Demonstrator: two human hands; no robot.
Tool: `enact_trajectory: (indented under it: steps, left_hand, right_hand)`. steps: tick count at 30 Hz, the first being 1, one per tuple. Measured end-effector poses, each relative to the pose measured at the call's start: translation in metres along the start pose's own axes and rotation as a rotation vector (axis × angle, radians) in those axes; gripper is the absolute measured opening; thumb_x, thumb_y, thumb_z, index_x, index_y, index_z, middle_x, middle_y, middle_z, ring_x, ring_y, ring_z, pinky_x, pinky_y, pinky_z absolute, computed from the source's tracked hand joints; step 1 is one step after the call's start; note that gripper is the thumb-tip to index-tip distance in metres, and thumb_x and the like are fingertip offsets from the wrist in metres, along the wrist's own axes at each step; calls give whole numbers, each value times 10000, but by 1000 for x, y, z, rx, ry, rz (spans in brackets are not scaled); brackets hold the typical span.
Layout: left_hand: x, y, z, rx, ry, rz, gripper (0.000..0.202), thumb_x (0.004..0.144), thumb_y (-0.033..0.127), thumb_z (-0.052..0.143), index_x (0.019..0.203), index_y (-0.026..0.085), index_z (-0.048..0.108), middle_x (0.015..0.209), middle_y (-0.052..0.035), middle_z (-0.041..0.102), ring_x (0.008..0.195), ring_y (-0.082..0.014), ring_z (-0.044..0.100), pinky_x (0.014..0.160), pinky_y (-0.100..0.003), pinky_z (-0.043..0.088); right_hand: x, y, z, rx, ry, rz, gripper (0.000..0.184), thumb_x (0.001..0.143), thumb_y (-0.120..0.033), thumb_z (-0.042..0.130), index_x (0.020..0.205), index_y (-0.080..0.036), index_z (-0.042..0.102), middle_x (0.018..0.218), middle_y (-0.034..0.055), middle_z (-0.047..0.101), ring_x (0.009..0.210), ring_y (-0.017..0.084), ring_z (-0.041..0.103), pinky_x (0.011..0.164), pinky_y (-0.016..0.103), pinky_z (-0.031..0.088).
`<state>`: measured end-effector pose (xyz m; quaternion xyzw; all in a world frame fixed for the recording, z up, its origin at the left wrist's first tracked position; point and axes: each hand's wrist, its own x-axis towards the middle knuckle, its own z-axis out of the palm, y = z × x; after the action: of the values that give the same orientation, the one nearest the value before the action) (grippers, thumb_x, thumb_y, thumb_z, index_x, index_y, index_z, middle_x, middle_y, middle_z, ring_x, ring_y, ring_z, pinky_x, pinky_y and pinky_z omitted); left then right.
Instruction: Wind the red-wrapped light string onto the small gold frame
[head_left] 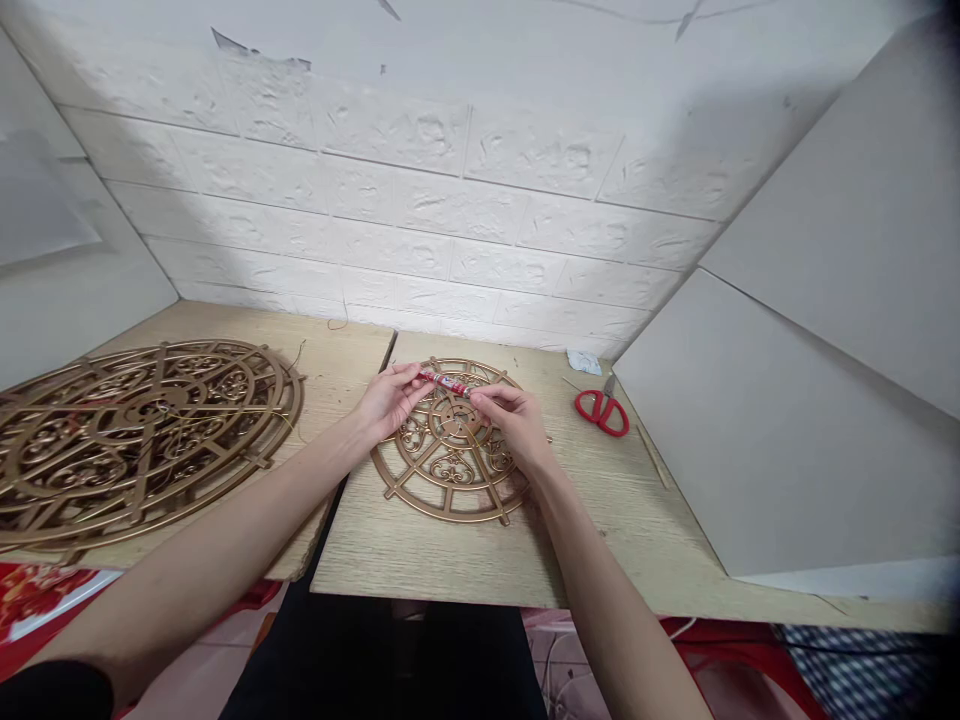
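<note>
A slim red tube with white and silvery printing is stretched level between my two hands. My left hand pinches its left end with thumb and fingers. At the other end my right hand grips it the same way. Just below the tube lies a round gold openwork frame, flat on the table, with spokes, rings and scroll ornaments. Its hub and parts of its upper rim are partly covered by the tube and my hands. Thin yellowish strands cross the frame near its hub.
Several larger gold openwork frames are stacked on the left table. Red-handled scissors lie at the right, near a small pale packet and a thin stick. A white brick-patterned wall and a white panel bound the table.
</note>
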<state>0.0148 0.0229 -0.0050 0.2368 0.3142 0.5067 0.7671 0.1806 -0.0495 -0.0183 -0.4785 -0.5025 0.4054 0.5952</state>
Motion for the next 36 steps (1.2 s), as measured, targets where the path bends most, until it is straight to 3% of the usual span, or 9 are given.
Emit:
enact_trajectory:
  steps: [19, 27, 31, 36]
  left_hand:
    - [5, -6, -6, 45, -17, 50, 162, 782, -30, 517, 681, 74, 589, 609, -11, 584, 511, -43, 523, 703, -242, 557]
    - [5, -8, -7, 78, -30, 51, 168, 782, -23, 526, 674, 82, 602, 617, -15, 603, 530, -48, 542, 702, -233, 556]
    - [5, -8, -8, 83, -18, 57, 183, 769, -48, 520, 670, 83, 603, 629, -17, 614, 530, -48, 547, 692, -231, 558]
    - [8, -9, -10, 78, -50, 48, 138, 775, -4, 555, 679, 78, 612, 579, -10, 591, 529, -55, 552, 709, -249, 564]
  right_hand:
    - [-2, -2, 1, -112, 4, 5, 273, 668, -408, 711, 756, -156, 655, 604, -9, 580, 464, 66, 419, 449, 210, 315]
    - [-1, 1, -4, 1, -107, 84, 333, 692, -407, 702, 942, -187, 689, 542, -7, 597, 416, 68, 414, 381, 193, 230]
    - [-2, 0, -4, 29, -103, 97, 313, 662, -388, 729, 895, -181, 705, 603, 19, 640, 467, 93, 484, 386, 197, 270]
    - [-2, -4, -5, 74, -69, 175, 301, 622, -377, 758, 842, -176, 718, 603, 11, 637, 439, 63, 418, 392, 194, 211]
